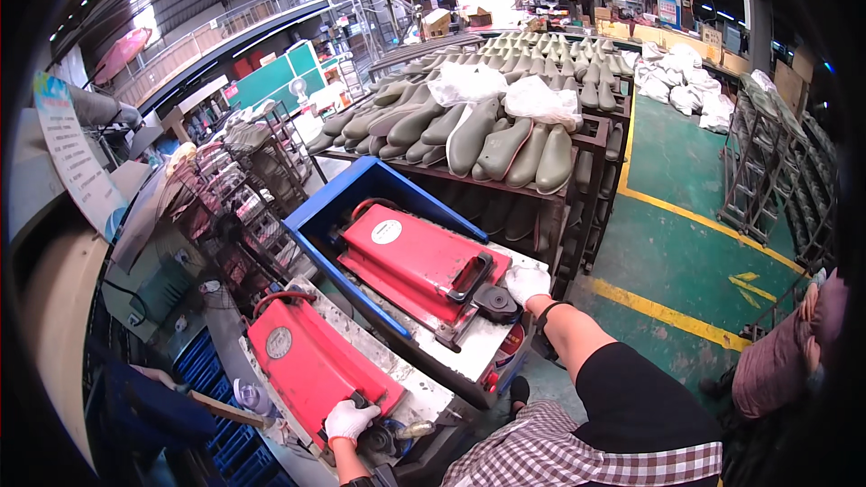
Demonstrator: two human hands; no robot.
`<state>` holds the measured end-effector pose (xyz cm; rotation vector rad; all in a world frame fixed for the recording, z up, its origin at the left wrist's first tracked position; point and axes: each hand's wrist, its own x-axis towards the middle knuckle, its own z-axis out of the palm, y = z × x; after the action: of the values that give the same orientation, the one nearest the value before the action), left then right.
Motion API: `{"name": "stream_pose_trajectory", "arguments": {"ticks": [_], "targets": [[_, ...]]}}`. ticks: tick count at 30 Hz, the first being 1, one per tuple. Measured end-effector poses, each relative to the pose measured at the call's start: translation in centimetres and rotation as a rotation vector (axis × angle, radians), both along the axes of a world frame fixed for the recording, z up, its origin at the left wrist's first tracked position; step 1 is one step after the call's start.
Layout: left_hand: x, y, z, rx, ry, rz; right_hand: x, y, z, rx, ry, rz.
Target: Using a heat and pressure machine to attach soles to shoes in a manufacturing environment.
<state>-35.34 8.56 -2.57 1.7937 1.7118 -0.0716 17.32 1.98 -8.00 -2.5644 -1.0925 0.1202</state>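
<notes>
Two red press-like machines stand side by side before me, each on a worn white top. On the nearer red machine (316, 356), my left hand (350, 421) in a white glove is closed around the end of its black handle (361, 399). White-gloved too, my right hand (526, 284) rests at the white top's corner by the farther red machine (415, 252). Beside it are a round black part (496, 299) and that machine's black loop handle (472, 277); its fingers are not clear enough to read. A blue tray-like surround (307, 216) borders the farther machine.
Behind the machines, a rack holds several rows of olive-green boots (505, 149) with white plastic bags (467, 84) on top. White sacks (683, 79) lie on the green floor at the far right. A person's sleeve (776, 374) shows at right; blue crates (236, 428) stand lower left.
</notes>
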Motion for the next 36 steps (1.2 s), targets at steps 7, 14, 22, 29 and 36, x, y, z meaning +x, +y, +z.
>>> {"name": "stream_pose_trajectory", "arguments": {"ticks": [7, 14, 22, 29, 36], "targets": [[0.23, -0.33, 0.70, 0.002, -0.011, 0.008, 0.17, 0.23, -0.39, 0.010, 0.040, -0.026], [0.33, -0.51, 0.91, 0.008, -0.032, 0.021, -0.13, 0.05, 0.14, 0.018, 0.020, -0.033], [0.40, -0.51, 1.05, 0.029, -0.022, -0.014, -0.08, 0.11, -0.13, 0.029, -0.006, -0.024], [0.27, -0.38, 0.80, 0.023, -0.020, -0.015, 0.24, 0.27, -0.60, 0.005, -0.023, -0.010], [0.29, -0.24, 0.76, 0.016, 0.020, -0.019, 0.13, 0.25, -0.49, -0.004, -0.016, -0.027]]}}
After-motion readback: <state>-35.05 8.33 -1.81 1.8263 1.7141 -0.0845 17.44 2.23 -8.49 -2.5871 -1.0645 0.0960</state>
